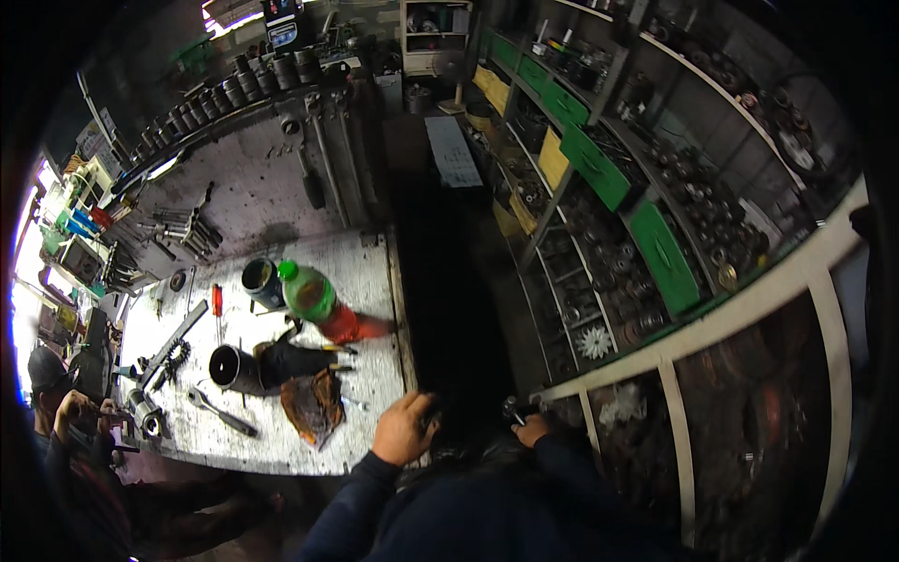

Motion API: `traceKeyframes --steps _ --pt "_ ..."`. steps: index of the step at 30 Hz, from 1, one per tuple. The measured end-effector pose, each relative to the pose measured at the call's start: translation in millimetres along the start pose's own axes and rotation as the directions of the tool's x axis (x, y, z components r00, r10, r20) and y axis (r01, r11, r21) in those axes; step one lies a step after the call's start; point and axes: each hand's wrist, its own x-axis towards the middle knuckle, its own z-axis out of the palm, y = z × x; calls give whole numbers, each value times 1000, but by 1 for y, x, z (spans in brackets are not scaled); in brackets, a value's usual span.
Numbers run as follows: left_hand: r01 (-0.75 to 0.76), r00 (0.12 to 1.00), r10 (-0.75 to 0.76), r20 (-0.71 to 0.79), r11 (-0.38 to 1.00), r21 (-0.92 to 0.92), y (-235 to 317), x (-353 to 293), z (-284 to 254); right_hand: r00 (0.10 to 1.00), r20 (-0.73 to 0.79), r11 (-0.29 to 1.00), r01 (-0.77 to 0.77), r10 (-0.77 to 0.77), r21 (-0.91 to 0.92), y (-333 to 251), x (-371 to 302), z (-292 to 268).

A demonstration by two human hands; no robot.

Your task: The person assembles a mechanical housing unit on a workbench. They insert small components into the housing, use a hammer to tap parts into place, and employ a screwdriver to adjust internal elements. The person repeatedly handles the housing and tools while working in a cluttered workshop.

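Note:
My left hand (405,429) is at the right edge of the white workbench (253,450). Its fingers curl round something dark that I cannot make out. Farther right, above the dark floor, my right hand (532,429) grips a small shiny metal tool (512,410), whose exact kind is unclear. Nearest the left hand on the bench lies a stained brown rag (314,407). Beyond it are a dark cylindrical part (234,368), a plastic bottle (314,298) with a green cap and red liquid, and a dark can (262,281). A ratchet wrench (220,412) lies to the left.
A red-handled screwdriver (217,300) and a toothed gear (170,361) lie on the bench. Sockets (234,89) line a rack behind. Shelves with green drawers (665,258) and metal parts rise on the right. Another person (80,421) works at the far left.

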Motion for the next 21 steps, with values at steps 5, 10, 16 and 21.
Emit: traceKeyframes --steps 5,10,16,21 --pt "167 976 -181 -119 979 -115 -3 31 19 983 174 985 -29 59 -172 -3 172 -14" --pt "367 877 -390 -279 921 -134 -5 74 31 901 425 827 301 -83 -475 -20 264 -74" --pt "506 782 -545 -301 838 -203 -12 124 40 888 459 853 250 -14 -459 -88 295 -161" --pt "456 808 -512 -290 856 -243 -22 205 46 946 313 950 14 89 -313 -111 348 -178"
